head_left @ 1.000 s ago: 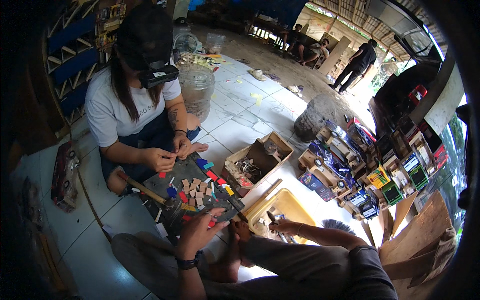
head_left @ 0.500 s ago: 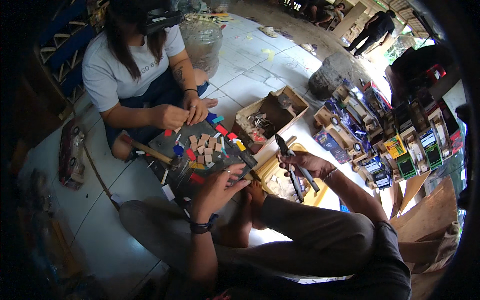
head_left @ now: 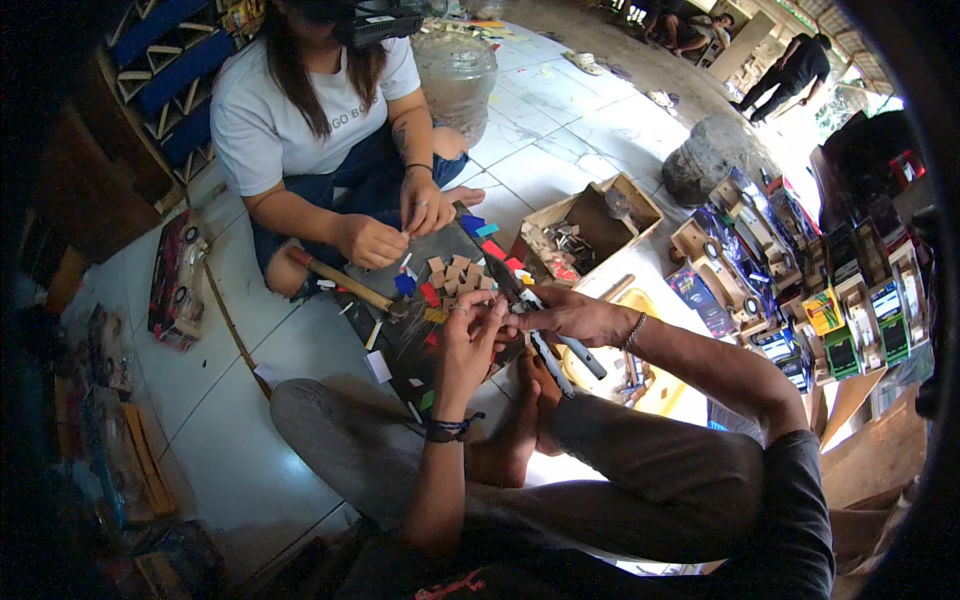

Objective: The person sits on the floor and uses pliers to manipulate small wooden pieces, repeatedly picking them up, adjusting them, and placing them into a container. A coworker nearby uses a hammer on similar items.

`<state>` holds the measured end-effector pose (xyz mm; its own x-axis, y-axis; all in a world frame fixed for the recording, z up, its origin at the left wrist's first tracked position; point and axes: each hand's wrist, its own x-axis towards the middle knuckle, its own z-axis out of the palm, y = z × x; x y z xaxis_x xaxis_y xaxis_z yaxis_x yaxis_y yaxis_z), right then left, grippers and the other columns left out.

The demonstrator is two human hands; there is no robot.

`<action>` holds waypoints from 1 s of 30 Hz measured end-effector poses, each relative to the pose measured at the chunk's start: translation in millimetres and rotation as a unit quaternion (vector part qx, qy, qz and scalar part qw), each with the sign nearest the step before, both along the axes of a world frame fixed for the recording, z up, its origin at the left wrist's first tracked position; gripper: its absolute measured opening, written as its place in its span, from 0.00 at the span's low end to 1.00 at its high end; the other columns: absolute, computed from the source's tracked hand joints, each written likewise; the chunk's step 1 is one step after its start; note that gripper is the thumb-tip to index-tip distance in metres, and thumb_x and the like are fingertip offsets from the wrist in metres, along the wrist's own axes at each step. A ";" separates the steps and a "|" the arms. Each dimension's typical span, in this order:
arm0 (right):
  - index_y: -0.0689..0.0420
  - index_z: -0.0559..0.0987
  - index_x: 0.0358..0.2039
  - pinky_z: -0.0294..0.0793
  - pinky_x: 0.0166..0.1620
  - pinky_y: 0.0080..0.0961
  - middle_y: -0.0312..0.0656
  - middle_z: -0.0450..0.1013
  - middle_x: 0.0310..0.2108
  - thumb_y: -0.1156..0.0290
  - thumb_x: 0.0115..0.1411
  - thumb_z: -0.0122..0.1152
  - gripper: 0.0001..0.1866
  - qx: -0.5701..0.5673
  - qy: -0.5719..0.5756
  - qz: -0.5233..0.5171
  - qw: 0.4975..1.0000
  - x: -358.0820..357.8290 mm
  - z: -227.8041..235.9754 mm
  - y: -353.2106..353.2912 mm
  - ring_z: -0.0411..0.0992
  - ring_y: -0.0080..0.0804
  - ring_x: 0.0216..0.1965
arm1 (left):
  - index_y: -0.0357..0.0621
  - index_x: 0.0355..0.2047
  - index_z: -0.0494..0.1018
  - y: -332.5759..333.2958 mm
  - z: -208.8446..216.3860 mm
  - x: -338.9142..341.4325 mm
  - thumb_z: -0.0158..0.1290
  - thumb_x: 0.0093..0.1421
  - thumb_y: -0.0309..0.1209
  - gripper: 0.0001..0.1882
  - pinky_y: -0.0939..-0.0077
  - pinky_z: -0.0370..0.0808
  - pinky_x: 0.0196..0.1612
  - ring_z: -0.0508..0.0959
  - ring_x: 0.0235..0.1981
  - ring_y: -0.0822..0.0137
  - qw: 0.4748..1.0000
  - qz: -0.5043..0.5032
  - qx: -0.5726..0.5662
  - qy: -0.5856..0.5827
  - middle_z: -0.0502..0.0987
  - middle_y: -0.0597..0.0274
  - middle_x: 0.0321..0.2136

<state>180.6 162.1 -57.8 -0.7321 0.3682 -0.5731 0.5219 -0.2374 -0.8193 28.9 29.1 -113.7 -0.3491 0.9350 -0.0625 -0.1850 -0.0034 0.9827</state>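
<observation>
I see the right hand gripping a plier-like tool; the left hand bends close beside it, its grip unclear. Wooden blocks lie just beyond.

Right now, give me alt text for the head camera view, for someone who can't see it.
The right hand holds a grey-handled tool close to the left hand, by a dark board scattered with small wooden blocks and coloured scraps. Opposite, another person sits on the tiled floor; toy vehicles are at right.
</observation>
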 end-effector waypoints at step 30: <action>0.60 0.73 0.57 0.83 0.42 0.24 0.41 0.78 0.41 0.76 0.65 0.62 0.20 -0.158 -0.012 -0.175 0.972 121.6 -36.4 44.2 0.79 0.26 0.36 | 0.38 0.43 0.76 -7.0 11.7 -7.2 0.56 0.71 0.36 0.12 0.82 0.76 0.37 0.79 0.34 0.78 0.997 -0.022 0.062 -0.026 0.81 0.65 0.34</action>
<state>302.2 206.3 -94.2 -0.5781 0.3951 -0.7139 0.3822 -0.6419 -0.6647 21.6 22.1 -101.9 -0.3070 0.9510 0.0380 -0.2394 -0.1158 0.9640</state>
